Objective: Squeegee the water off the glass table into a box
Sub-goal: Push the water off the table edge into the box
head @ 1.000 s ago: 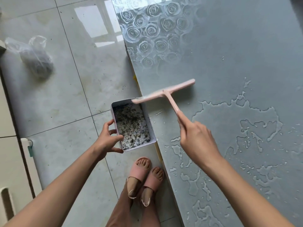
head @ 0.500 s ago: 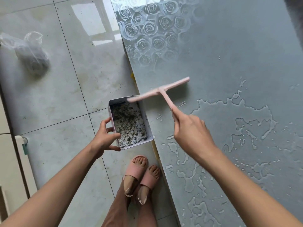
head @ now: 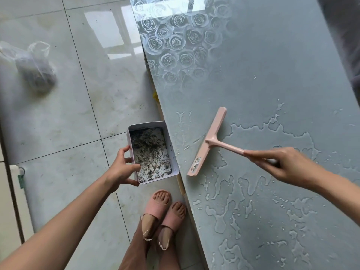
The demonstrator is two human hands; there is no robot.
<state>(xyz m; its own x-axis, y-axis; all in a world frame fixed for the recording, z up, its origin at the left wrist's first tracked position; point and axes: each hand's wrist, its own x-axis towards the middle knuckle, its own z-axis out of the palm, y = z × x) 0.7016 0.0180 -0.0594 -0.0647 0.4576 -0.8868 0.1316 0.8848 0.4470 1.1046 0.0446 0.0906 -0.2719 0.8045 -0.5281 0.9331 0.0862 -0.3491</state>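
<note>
Glossy pale floor tiles point(head: 58, 123), window glare point(head: 105, 30)

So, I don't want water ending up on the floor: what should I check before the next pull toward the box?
1. Left hand grips the box: ok.
2. Box lies along the table edge: ok; whether its rim sits below the glass, cannot tell.
3. Right hand holds the squeegee by its handle: ok.
4. Blade placed beyond the water: not ok; the large puddle lies on the side of the blade away from the box.
5. Blade edge flat on the glass: cannot tell.
</note>
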